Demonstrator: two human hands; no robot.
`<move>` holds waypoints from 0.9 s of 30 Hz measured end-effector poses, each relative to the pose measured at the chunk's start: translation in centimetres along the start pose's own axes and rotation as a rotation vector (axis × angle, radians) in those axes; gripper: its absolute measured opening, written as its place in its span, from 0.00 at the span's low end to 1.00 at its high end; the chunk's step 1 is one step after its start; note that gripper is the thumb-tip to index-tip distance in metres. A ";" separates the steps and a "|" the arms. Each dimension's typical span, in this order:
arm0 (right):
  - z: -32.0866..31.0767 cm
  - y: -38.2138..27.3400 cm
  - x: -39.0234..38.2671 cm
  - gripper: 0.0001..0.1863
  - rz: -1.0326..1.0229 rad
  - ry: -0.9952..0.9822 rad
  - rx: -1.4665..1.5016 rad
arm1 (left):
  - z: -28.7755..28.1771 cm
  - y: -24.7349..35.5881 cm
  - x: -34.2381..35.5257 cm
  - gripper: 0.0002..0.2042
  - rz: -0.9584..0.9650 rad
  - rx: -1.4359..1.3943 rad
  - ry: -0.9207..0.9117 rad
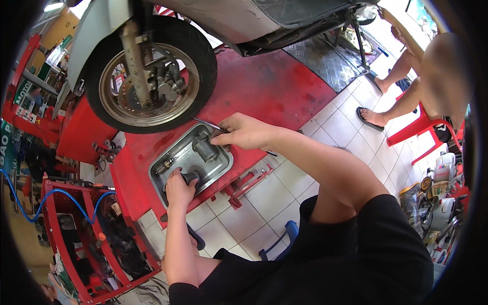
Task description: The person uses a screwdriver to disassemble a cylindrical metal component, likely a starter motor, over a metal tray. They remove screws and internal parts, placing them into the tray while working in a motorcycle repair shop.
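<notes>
Head view, and we're live: the big two-wheeler [218, 20] fills the far side, its front wheel [207, 71] standing close behind the action, far left, over a broad red table [264, 91]. On that table's near part sits a metal tray [223, 160], and it's busy in there! Right hand [236, 134] comes in over the tray's far right rim, fingers curled and pinching a slim metal rod [205, 122]; its thumb is right by the grey cylinder [205, 150], contact too close to call. Left hand [180, 188] is at the near left, fingers bent over a dark tapered part [190, 178] inside the tray; whether it grips or just rests, I can't tell. Smallest of the lot, a metal fitting [163, 166] lies beyond that hand, at the tray's left. Now, handling: that cylinder looks rigid and weighty for its size, perhaps slick with grime, so the round barrel should give the surest hold; the dark part looks lighter, best taken around its wider end. Watch the edges: raised tray walls all round, the table's near edge tight alongside, tyre crowding the far left. Best open room? Bare red surface, far right.
</notes>
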State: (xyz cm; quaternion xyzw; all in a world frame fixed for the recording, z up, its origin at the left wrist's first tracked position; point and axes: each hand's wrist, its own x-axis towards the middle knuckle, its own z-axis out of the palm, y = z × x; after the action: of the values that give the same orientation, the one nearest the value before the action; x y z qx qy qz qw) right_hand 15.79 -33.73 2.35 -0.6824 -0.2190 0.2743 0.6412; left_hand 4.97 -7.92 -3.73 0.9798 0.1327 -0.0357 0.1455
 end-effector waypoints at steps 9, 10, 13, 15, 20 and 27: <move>-1.4 -1.8 -2.2 0.20 0.227 0.118 0.202 | -1.0 0.0 -0.5 0.25 -0.095 0.389 -0.110; -1.2 -1.9 -2.4 0.20 0.219 0.175 0.166 | -0.7 -0.4 -0.5 0.25 -0.075 0.388 -0.062; -1.0 -1.3 -3.3 0.20 -0.044 0.352 -0.898 | 0.1 -1.3 -1.3 0.24 0.039 0.402 0.136; -0.6 -0.1 -3.7 0.21 -0.174 0.420 -0.999 | 0.1 -1.2 -2.4 0.23 0.188 0.427 0.342; 0.1 -2.2 -3.3 0.23 0.016 0.305 -0.931 | -1.8 2.6 -6.6 0.21 0.512 -0.093 0.062; 1.7 -2.0 -3.1 0.07 0.019 0.168 -0.308 | 0.2 1.6 -10.5 0.21 0.651 0.057 -0.407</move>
State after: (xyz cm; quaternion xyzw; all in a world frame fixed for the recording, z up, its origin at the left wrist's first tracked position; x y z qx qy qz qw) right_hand 12.45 -34.34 4.56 -0.7952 -0.1977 0.1854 0.5424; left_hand -4.72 -12.04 -2.32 0.9471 -0.2181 -0.1850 0.1453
